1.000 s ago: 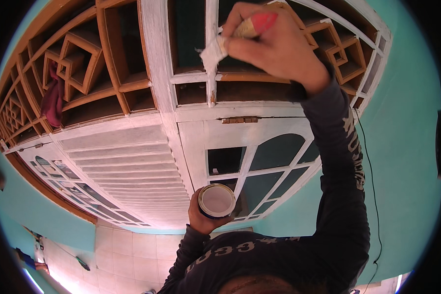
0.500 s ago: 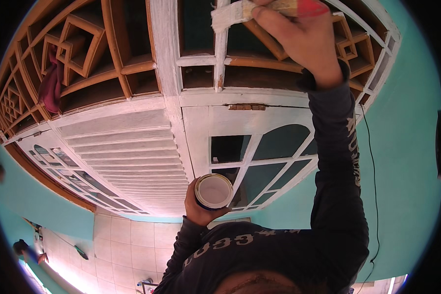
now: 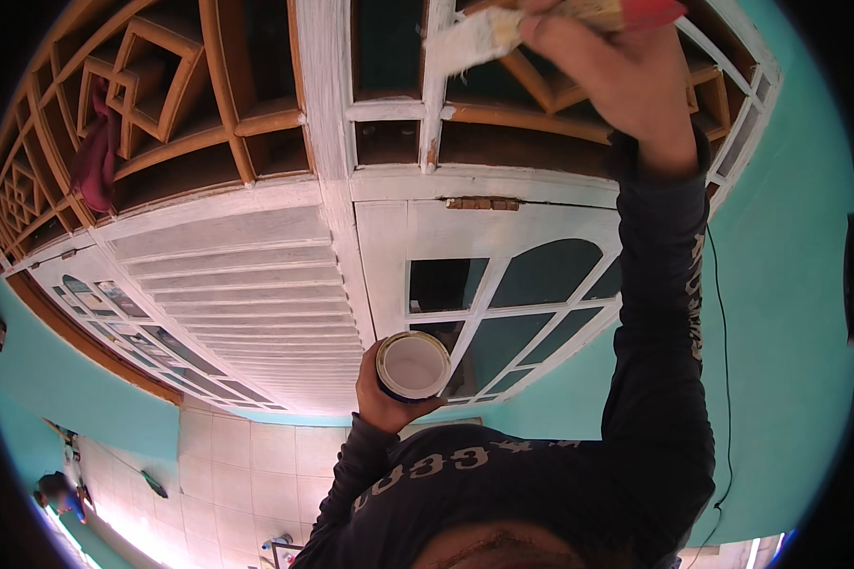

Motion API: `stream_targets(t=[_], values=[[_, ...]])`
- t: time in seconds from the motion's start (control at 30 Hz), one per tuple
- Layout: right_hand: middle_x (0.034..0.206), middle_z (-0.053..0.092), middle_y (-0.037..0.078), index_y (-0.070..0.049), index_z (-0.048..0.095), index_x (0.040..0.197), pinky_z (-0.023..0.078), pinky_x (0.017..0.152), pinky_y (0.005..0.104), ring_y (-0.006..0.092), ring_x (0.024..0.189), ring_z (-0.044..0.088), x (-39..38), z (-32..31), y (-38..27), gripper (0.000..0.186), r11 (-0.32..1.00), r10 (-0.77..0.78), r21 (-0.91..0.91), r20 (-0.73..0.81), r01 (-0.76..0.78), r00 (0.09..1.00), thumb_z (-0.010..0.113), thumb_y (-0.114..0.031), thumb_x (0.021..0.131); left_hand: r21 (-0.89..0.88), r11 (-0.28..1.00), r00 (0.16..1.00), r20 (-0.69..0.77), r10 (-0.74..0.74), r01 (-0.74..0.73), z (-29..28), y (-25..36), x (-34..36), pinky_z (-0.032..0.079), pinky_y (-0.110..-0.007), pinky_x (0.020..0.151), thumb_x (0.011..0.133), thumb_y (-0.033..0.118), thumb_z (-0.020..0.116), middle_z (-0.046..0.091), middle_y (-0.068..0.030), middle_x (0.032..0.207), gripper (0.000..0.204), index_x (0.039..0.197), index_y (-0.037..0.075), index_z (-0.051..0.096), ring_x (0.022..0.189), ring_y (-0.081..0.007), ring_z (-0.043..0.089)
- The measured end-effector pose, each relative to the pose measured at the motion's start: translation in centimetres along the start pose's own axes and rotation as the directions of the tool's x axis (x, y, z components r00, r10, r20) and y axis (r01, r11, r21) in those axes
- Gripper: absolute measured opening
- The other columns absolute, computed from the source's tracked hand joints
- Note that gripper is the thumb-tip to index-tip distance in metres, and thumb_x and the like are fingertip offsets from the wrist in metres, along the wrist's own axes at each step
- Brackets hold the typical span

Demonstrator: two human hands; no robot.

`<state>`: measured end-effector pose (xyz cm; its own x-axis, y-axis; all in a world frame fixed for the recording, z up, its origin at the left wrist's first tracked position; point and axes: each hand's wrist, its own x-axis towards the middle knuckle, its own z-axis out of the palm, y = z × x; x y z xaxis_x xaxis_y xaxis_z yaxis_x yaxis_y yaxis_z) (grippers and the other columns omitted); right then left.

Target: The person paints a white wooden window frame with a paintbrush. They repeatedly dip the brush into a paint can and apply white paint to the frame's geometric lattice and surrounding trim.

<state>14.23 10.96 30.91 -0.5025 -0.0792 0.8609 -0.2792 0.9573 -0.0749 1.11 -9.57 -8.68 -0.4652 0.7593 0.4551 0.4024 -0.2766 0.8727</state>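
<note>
High at the top, my right hand [image 3: 617, 76] grips a paintbrush [image 3: 470, 43] with a red-tipped handle and white-coated bristles, held against a white-painted vertical bar [image 3: 434, 119] of the wooden lattice transom. Lattice pieces [image 3: 541, 85] near it are still bare orange-brown wood, and the fingertips are partly blurred. Lower down, my left hand [image 3: 380, 389] holds an open round can of white paint [image 3: 415, 365] in front of the white-framed door with dark glass panes [image 3: 531, 351].
A maroon cloth [image 3: 95, 166] hangs on the left lattice above white louvred panels [image 3: 237, 303]. Turquoise walls [image 3: 769, 379] flank the frame, with a dangling black cable [image 3: 726, 398] at right. Tiled floor [image 3: 228, 474] lies below. Another person [image 3: 59, 495] is small at lower left.
My right hand and brush have moved up and to the right along the lattice. My left hand and the can appear slightly higher and further left.
</note>
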Motion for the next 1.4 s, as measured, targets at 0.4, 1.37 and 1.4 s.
stream_targets(t=[0.4, 1.37, 1.4], values=[[0.078, 0.067, 0.000, -0.001, 0.067, 0.091, 0.047, 0.062, 0.0247, 0.0071, 0.068, 0.060, -5.9, 3.6, -1.3, 0.010, 0.980, 0.038, -0.196, 0.284, 0.019, 0.958, 0.072, -0.002, 0.083, -0.014, 1.000, 1.000, 0.017, -0.017, 0.017, -0.2, 0.3, 0.1, 0.054, -0.042, 0.101, 0.047, 0.022, 0.103, 0.066, -0.0160, 0.126, 0.112, 0.140, -0.001, 0.045, 0.116, -0.0306, 0.067], [0.081, 0.071, 0.004, -0.002, 0.067, 0.092, 0.050, 0.062, 0.0249, 0.0073, 0.068, 0.063, -9.1, 4.6, -0.4, 0.013, 0.985, 0.143, -0.100, 0.037, -0.139, 0.989, 0.076, -0.007, 0.084, 0.000, 0.999, 0.999, -0.008, -0.037, 0.037, 0.0, 0.3, -0.8, 0.054, -0.043, 0.101, 0.047, 0.022, 0.103, 0.067, -0.0158, 0.126, 0.113, 0.141, -0.001, 0.044, 0.116, -0.0307, 0.067], [0.082, 0.070, 0.003, -0.001, 0.067, 0.092, 0.050, 0.063, 0.0247, 0.0070, 0.068, 0.062, -9.3, 4.6, -0.4, 0.012, 0.983, 0.173, -0.061, -0.018, -0.174, 0.985, 0.076, -0.005, 0.085, 0.002, 0.999, 0.999, -0.009, -0.042, 0.042, 0.1, 0.7, -0.9, 0.054, -0.042, 0.101, 0.048, 0.022, 0.103, 0.067, -0.0154, 0.126, 0.112, 0.141, -0.001, 0.045, 0.116, -0.0294, 0.067]])
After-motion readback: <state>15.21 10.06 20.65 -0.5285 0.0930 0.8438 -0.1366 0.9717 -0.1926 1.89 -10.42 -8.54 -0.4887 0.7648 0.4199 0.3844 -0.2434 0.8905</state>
